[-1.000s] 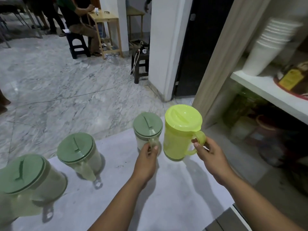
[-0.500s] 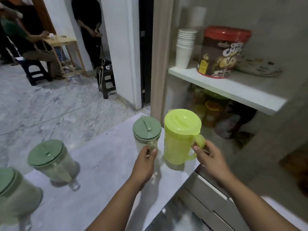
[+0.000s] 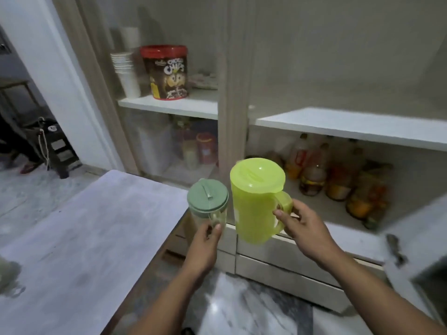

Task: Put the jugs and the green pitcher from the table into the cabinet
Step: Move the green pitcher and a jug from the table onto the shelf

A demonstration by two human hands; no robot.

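Note:
My right hand (image 3: 306,224) grips the handle of the lime-green pitcher (image 3: 256,201), held upright in the air in front of the cabinet (image 3: 234,68). My left hand (image 3: 205,240) holds a clear jug with a sage-green lid (image 3: 208,200) by its handle, just left of the pitcher and past the table's right edge. Both are off the white table (image 3: 96,226). At the far left edge of the table a blurred part of another jug (image 3: 8,276) shows. The cabinet's right compartment stands open, with a white shelf (image 3: 350,126) above the pitcher.
Several bottles (image 3: 333,175) crowd the lower right compartment behind the pitcher. Behind the left glass door sit a red-lidded chocolate tub (image 3: 167,73), stacked white cups (image 3: 127,73) and jars below. An open door panel with a handle (image 3: 394,247) stands at the right. Drawers lie under the compartments.
Both hands have lifted the jug and the pitcher off the table and carried them right, toward the open cabinet. My view has turned right; the other jugs have slid out of sight.

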